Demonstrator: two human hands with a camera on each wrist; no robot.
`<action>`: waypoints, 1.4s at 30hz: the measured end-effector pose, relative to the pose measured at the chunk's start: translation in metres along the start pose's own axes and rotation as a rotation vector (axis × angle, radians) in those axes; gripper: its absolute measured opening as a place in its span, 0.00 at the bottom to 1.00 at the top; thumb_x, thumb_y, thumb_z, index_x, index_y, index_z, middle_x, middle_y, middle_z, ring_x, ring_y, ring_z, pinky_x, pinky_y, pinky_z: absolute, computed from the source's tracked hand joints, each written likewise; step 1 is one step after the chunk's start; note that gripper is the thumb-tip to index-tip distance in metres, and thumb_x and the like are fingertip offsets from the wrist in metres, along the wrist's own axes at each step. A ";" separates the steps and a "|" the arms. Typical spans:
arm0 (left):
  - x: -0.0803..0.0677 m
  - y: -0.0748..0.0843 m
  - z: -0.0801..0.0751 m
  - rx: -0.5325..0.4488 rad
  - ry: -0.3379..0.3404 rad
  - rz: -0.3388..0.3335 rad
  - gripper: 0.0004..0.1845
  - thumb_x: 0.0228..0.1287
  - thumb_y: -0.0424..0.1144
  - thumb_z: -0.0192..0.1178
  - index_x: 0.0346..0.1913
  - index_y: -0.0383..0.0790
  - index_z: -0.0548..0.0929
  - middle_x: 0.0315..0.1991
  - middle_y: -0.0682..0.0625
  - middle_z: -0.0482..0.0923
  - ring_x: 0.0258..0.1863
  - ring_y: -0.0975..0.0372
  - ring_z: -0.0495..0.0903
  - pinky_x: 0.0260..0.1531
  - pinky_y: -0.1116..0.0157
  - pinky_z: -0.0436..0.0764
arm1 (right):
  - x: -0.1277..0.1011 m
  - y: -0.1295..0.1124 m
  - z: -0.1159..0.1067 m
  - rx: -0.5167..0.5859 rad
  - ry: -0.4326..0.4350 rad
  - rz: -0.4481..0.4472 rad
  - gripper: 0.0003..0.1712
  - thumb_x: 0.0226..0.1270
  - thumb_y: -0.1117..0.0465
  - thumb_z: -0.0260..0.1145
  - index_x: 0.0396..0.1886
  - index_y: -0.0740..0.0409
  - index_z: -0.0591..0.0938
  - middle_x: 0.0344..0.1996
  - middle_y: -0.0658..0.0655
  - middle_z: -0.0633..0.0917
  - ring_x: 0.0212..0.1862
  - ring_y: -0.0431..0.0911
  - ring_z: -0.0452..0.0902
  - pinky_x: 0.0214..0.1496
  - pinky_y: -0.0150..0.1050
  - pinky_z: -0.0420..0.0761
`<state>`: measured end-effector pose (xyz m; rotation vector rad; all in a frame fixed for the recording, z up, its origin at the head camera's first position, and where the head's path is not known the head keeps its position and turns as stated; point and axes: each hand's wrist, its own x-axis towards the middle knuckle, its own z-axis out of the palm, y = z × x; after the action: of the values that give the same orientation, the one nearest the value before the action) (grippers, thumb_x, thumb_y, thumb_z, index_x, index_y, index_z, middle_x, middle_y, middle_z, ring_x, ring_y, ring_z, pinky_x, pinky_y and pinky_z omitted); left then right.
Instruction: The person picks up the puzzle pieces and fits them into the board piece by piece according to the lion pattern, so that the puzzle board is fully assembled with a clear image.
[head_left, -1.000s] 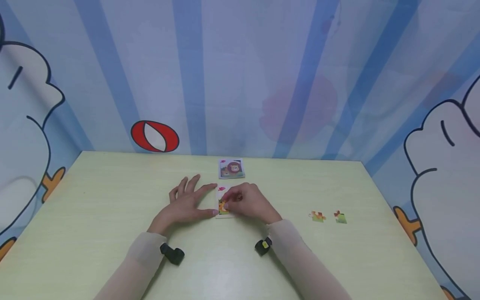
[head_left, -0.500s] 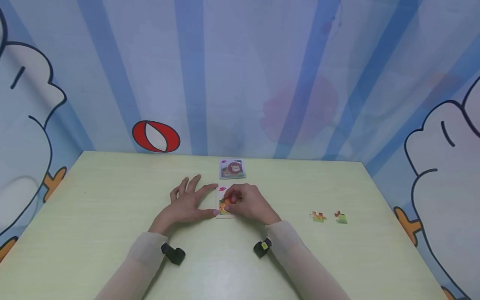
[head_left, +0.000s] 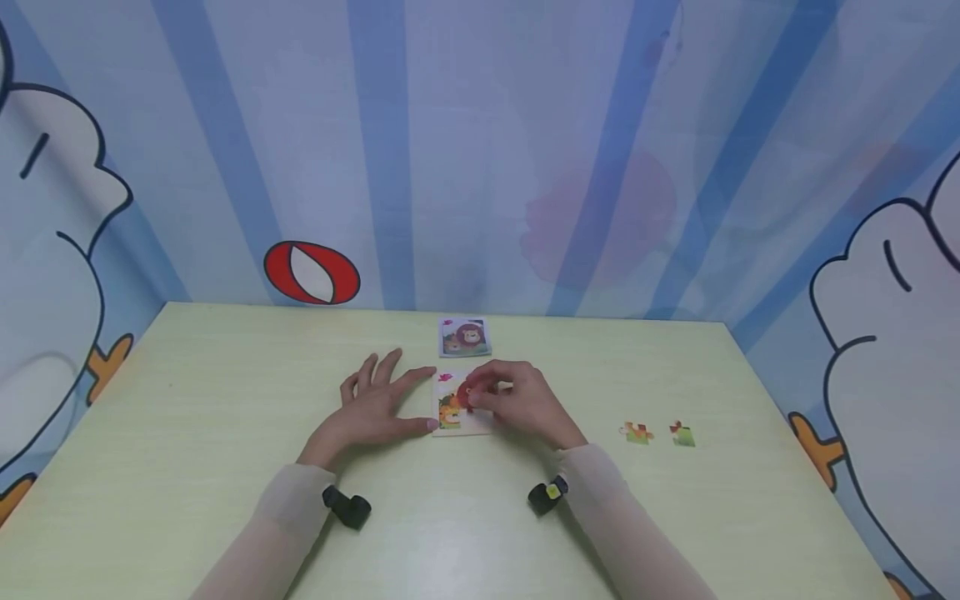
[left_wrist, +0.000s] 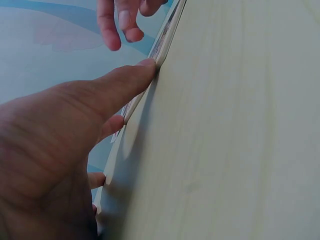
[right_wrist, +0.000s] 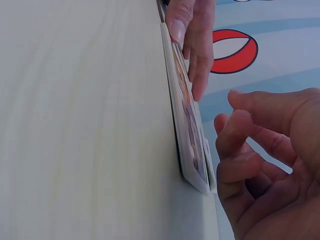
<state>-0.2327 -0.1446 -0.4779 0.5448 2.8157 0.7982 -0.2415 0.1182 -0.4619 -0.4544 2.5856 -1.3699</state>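
A small jigsaw puzzle tray [head_left: 472, 423] lies flat mid-table, a pink shape at its top left. Yellow-orange picture pieces [head_left: 449, 412] fill its left part, and a dark red part of the picture shows beside the right fingertips. My left hand [head_left: 375, 410] steadies the tray, its straight thumb and index finger touching the two left corners while the other fingers spread. My right hand [head_left: 519, 402] hovers over the tray's right side with loosely bent fingers. In the right wrist view its fingertips [right_wrist: 235, 100] stand apart from the tray, with nothing visible between them.
Behind the tray lies a square lion picture [head_left: 464, 337]. Two loose jigsaw pieces, one orange and green [head_left: 637, 433] and one green with red [head_left: 682, 434], lie to the right on the pale table [head_left: 225, 400]. A striped blue curtain [head_left: 480, 167] closes off the back.
My right hand has shifted right and a little away from me, baring more of the tray and the dark red picture part. My left hand stays at the left corners.
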 end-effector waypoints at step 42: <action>-0.001 -0.001 0.002 -0.003 0.003 0.007 0.44 0.58 0.65 0.66 0.76 0.62 0.63 0.81 0.39 0.39 0.77 0.36 0.31 0.65 0.31 0.39 | -0.120 0.069 -0.106 -0.060 0.141 0.242 0.19 0.67 0.60 0.70 0.58 0.51 0.83 0.54 0.55 0.85 0.30 0.47 0.82 0.32 0.39 0.79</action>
<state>-0.2319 -0.1443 -0.4796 0.5531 2.8163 0.8055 -0.1733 0.2790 -0.4579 -0.0495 2.6911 -1.2863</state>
